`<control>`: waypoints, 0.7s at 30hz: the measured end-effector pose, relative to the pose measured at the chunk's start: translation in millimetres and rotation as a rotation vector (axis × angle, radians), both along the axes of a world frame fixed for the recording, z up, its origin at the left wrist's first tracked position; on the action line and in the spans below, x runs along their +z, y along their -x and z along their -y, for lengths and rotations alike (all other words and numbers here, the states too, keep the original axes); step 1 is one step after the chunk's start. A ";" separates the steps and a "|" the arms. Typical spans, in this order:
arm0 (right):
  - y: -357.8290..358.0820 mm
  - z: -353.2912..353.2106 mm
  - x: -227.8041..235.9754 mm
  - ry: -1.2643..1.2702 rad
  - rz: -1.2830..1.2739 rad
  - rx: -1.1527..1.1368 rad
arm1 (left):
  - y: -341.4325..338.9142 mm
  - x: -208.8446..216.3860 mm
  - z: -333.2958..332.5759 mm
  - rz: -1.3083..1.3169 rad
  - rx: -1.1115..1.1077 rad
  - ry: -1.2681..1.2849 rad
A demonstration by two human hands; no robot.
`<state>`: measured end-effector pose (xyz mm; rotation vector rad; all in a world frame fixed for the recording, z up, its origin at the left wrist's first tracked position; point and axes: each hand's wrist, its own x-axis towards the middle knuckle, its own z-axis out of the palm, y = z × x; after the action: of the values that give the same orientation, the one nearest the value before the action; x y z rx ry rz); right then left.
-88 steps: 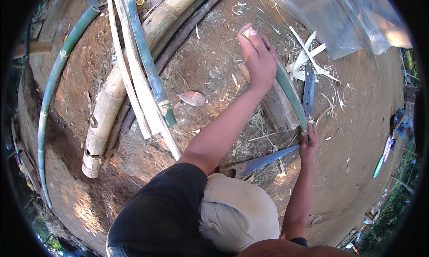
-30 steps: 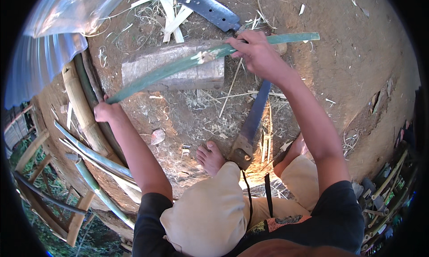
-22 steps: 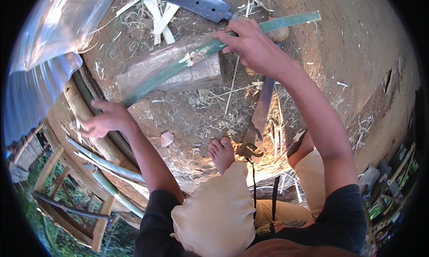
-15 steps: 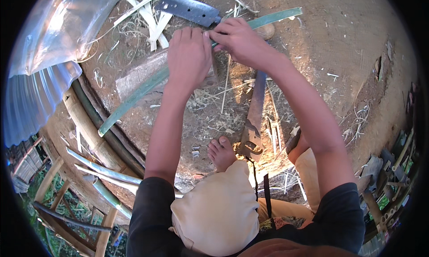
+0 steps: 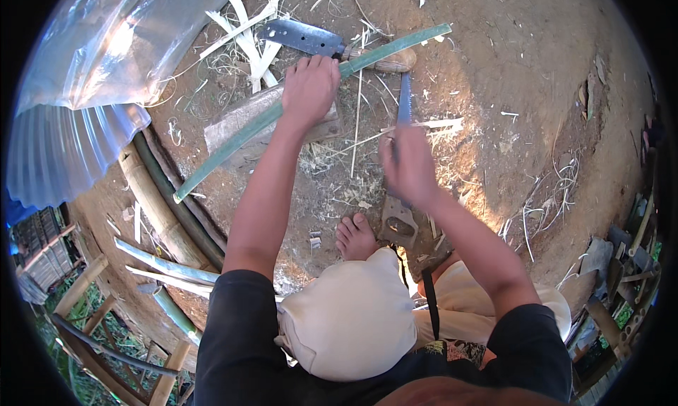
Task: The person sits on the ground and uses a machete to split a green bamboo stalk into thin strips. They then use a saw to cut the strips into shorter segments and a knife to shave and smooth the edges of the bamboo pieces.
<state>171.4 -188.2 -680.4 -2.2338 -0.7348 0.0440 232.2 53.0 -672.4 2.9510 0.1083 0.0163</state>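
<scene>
My left hand (image 5: pixel 311 91) is closed around a long green bamboo strip (image 5: pixel 239 139), which slants across a wooden block (image 5: pixel 244 114). One end of the strip points up and right, the other down and left past the block. Over the middle of a handsaw (image 5: pixel 405 98) hovers my right hand (image 5: pixel 409 163), smeared by motion. Its fingers look curled, but whether they hold anything is hidden. A broad dark blade (image 5: pixel 302 37) with a wooden handle (image 5: pixel 390 60) lies beyond the block, its handle partly under the strip. The saw's worn grip (image 5: pixel 400 226) rests near my foot (image 5: pixel 355 237).
Pale bamboo strips (image 5: pixel 247 38) and curly shavings lie at the far left. Clear plastic sheeting (image 5: pixel 106 45) and a corrugated sheet (image 5: pixel 78 148) hang on the left. Thick bamboo poles (image 5: pixel 162 212) edge the dirt ground (image 5: pixel 508 60). Piled poles stand at the right.
My right hand has let go of the bamboo strip and moved down and toward me, over the saw. My left hand stays on the strip.
</scene>
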 end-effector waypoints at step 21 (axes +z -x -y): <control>182.5 171.2 78.9 -0.290 -0.477 -0.361 | 1.5 -12.4 -4.5 0.099 -0.112 0.013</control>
<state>-11.1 -359.4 -601.5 -1.9360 -0.0694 0.2650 230.7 57.4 -684.8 2.9322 -0.0708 0.1447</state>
